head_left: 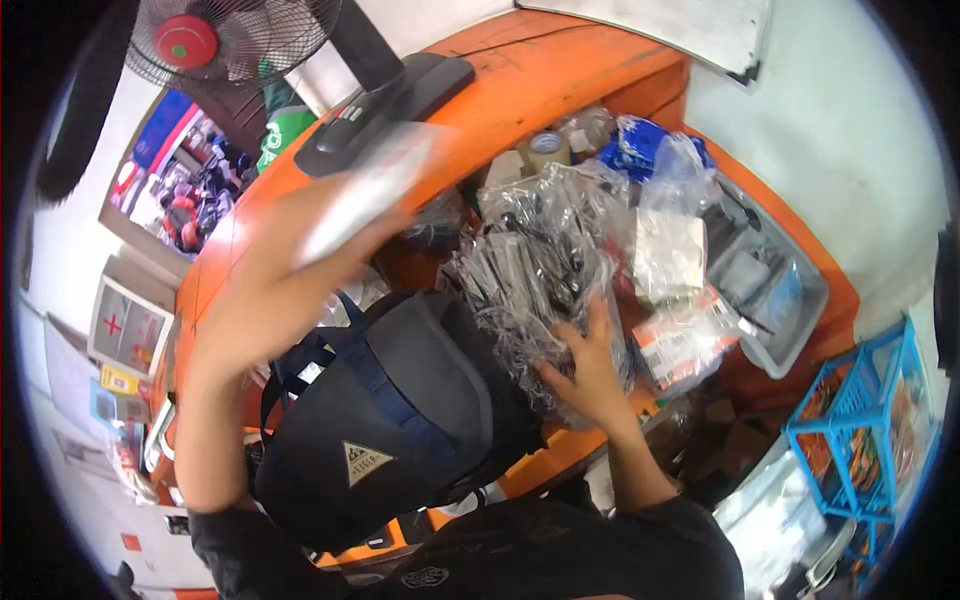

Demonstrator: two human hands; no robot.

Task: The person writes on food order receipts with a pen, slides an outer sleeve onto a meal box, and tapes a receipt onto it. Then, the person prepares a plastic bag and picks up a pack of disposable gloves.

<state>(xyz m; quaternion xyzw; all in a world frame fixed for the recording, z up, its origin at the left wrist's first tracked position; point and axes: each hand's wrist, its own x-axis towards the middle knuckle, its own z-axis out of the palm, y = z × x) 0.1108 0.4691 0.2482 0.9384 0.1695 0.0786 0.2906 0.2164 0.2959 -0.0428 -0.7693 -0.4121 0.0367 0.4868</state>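
My left hand (290, 245) is raised over the left part of the orange table and smeared by motion. Between its fingers is a white flat item (365, 195), too blurred to name. My right hand (590, 375) lies with fingers apart on clear plastic packets (530, 290) with dark contents. Just left of those packets stands a dark bag (400, 400) with navy straps and a triangular patch, close to my body. A white box in clear plastic (670, 250) and an orange-and-white packet (690, 340) are right of the packets.
A grey plastic tray (800, 330) stands on the orange table (560, 70) at right. Behind the packets are a tape roll (548, 147) and a blue packet (640, 148). A fan (190, 42) stands at upper left, a blue basket rack (850, 430) at lower right.
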